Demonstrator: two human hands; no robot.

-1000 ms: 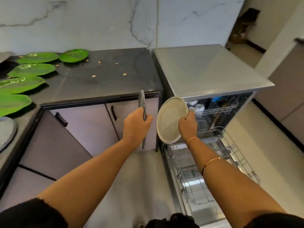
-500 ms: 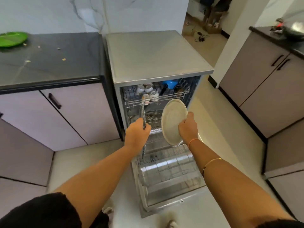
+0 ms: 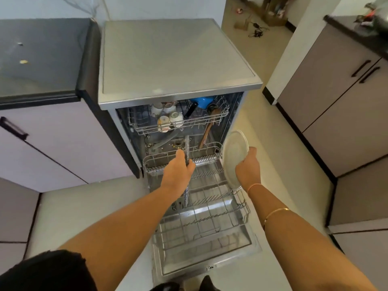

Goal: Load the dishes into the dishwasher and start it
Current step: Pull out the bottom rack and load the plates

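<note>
Rack [image 3: 244,208] stands pulled out of the dishwasher [image 3: 174,57], so left grip [image 3: 180,168] holds a grey plate [image 3: 187,146] edge-on over its tines, likely for slotting upright, while right grip [image 3: 247,169] holds a pale plate [image 3: 233,156] beside its right rim.

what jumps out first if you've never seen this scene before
Two bare arms reach over the open dishwasher in the middle, whose lower rack is pulled out over the dropped door. The left hand grips a dark plate edge-on above the rack, and the right hand holds a pale round plate at the rack's right edge. Behind them, the upper rack carries small cups and a blue vessel.
</note>
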